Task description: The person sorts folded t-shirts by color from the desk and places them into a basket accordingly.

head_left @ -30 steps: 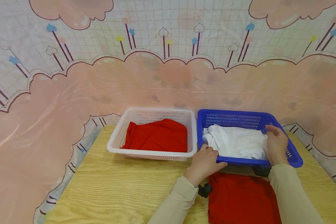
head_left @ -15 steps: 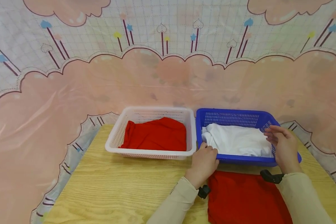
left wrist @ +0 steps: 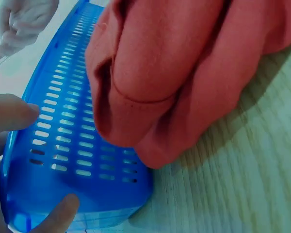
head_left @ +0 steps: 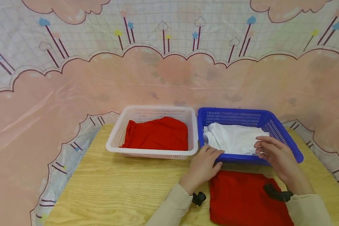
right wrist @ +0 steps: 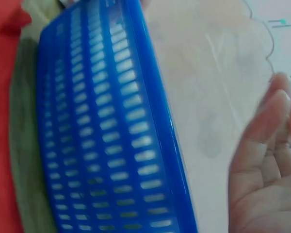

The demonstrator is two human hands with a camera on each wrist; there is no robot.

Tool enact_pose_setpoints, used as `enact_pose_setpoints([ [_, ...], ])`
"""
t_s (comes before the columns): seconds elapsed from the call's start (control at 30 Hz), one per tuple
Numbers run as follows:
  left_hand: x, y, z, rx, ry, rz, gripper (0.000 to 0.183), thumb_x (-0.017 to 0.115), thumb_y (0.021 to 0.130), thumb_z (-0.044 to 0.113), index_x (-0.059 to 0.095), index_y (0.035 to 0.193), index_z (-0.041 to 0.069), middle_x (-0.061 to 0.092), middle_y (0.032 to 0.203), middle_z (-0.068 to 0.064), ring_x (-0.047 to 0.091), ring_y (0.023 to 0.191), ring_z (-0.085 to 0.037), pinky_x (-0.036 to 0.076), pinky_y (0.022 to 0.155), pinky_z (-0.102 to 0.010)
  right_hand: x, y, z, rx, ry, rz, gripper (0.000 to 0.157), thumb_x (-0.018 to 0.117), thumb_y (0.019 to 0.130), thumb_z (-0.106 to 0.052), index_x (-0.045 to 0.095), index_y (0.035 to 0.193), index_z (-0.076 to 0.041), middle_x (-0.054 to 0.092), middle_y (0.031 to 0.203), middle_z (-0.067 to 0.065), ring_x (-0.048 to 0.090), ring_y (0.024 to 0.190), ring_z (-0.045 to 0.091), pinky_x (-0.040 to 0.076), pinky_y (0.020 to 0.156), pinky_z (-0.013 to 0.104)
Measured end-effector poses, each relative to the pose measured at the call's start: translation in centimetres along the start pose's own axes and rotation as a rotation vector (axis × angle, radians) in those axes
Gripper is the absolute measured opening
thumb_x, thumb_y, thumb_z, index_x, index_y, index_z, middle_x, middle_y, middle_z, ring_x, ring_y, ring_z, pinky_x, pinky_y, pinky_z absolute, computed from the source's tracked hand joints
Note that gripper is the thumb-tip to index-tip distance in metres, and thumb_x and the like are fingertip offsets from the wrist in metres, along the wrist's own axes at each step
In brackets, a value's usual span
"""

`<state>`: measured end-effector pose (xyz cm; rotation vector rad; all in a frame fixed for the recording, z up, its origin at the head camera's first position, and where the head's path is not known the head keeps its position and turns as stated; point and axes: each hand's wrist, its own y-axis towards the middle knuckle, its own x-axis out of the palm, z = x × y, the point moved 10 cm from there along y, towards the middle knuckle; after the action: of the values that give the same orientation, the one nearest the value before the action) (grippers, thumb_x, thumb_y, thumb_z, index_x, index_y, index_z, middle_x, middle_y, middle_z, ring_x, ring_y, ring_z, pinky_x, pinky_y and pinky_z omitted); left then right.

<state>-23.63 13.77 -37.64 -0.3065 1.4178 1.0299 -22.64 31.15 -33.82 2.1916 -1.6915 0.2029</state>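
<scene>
A blue plastic basket (head_left: 237,159) with slotted walls holds a folded white cloth (head_left: 231,136). My left hand (head_left: 204,164) holds its front left corner, the fingers over the rim and the thumb outside. In the left wrist view, the thumb tip (left wrist: 65,208) lies against the outer wall, apart from the forefinger. My right hand (head_left: 279,158) hovers over the front right rim with loosely bent fingers and nothing in it; in the right wrist view its palm (right wrist: 264,194) shows beyond the rim. On the table before the basket lies a folded red cloth (head_left: 243,197).
To the left stands a white plastic basket (head_left: 152,153) with another red cloth (head_left: 158,135) inside, close beside the blue one. Both baskets are near the far edge of the wooden table (head_left: 124,188). A patterned pink and white curtain (head_left: 169,78) hangs behind.
My right hand has come out of the blue basket's right side, letting go of the white cloth, and moved toward me. The left hand stays at the corner, its thumb and forefinger spreading apart.
</scene>
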Motion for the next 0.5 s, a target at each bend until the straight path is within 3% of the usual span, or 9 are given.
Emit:
enact_pose_setpoints([
  [0.1, -0.2, -0.5, -0.3, -0.003, -0.050, 0.004, 0.038, 0.056, 0.085, 0.034, 0.053, 0.123, 0.026, 0.054, 0.116, 0.011, 0.037, 0.115, -0.010, 0.033, 0.095, -0.023, 1.2, -0.9, 1.0, 0.034, -0.025, -0.057, 0.033, 0.026, 0.097, 0.000, 0.051, 0.118, 0.003, 0.062, 0.097, 0.008, 0.061, 0.083, 0.018, 0.049, 0.072, 0.025],
  [0.23, -0.6, -1.0, -0.7, -0.009, -0.127, -0.005, 0.039, 0.055, 0.086, 0.032, 0.052, 0.125, 0.026, 0.051, 0.122, 0.011, 0.032, 0.123, -0.011, 0.030, 0.099, -0.025, 1.4, -2.3, 2.3, 0.078, -0.010, -0.052, 0.033, 0.026, 0.097, -0.002, 0.051, 0.118, 0.001, 0.063, 0.097, 0.007, 0.060, 0.084, 0.018, 0.049, 0.073, 0.025],
  [0.5, -1.4, -2.1, -0.8, 0.010, -0.325, -0.036, 0.037, 0.051, 0.089, 0.030, 0.051, 0.126, 0.024, 0.042, 0.133, 0.008, 0.020, 0.131, -0.014, 0.024, 0.103, -0.030, 1.0, -4.8, 3.7, 0.092, 0.138, -0.061, 0.038, 0.021, 0.098, -0.001, 0.051, 0.120, 0.001, 0.062, 0.101, 0.009, 0.060, 0.087, 0.020, 0.048, 0.076, 0.027],
])
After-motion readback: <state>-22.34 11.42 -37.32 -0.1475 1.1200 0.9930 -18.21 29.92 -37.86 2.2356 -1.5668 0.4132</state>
